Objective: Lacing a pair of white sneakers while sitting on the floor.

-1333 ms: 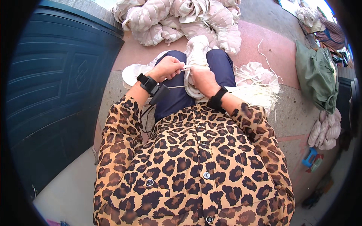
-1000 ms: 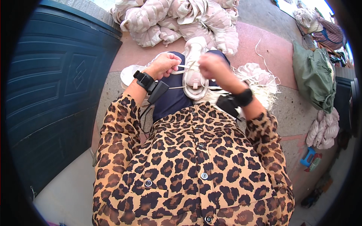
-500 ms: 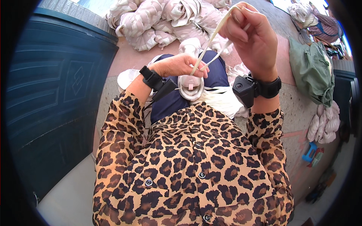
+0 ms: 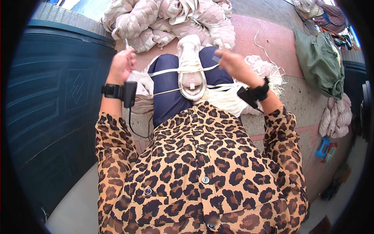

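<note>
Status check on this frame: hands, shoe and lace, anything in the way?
Left hand and right hand pulled apart, each gripping an end of the white lace. Lace taut across the white shoe on the lap. Nothing in the way.

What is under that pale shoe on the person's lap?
The pale shoe rests on a knee in dark blue trousers, with a white lace stretched across it between both hands. Its sole is hidden.
</note>
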{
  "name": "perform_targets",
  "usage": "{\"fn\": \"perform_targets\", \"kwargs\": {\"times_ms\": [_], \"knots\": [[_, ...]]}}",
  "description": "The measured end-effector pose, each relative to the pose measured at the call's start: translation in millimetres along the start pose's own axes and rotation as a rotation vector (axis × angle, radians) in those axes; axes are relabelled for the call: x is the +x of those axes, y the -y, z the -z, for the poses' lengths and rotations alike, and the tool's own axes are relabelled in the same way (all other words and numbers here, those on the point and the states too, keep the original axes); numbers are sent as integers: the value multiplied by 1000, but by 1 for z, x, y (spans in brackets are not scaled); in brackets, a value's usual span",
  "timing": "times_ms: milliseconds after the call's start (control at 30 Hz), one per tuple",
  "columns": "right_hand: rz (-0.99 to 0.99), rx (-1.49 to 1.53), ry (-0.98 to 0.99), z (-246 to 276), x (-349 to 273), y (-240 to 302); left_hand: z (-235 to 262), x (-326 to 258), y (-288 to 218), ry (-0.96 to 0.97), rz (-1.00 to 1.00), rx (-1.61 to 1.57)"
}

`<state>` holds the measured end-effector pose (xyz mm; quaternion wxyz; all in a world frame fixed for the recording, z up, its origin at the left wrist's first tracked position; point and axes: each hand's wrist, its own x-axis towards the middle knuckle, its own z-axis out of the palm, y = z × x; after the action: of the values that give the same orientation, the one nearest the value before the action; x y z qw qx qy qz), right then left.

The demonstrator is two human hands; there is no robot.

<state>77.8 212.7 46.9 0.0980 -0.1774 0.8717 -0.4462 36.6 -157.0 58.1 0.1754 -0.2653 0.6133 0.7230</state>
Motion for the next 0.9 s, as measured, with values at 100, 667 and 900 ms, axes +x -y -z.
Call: {"fn": "perform_targets", "kwargs": {"times_ms": [100, 667, 900], "knots": [[31, -138, 199, -39, -11, -12, -29, -19, 41, 146, 47, 321], [133, -644, 142, -75, 2, -8, -67, -47, 111, -12, -464, 929], [94, -667, 114, -76, 4, -6, -75, -42, 118, -45, -658, 1098]]}}
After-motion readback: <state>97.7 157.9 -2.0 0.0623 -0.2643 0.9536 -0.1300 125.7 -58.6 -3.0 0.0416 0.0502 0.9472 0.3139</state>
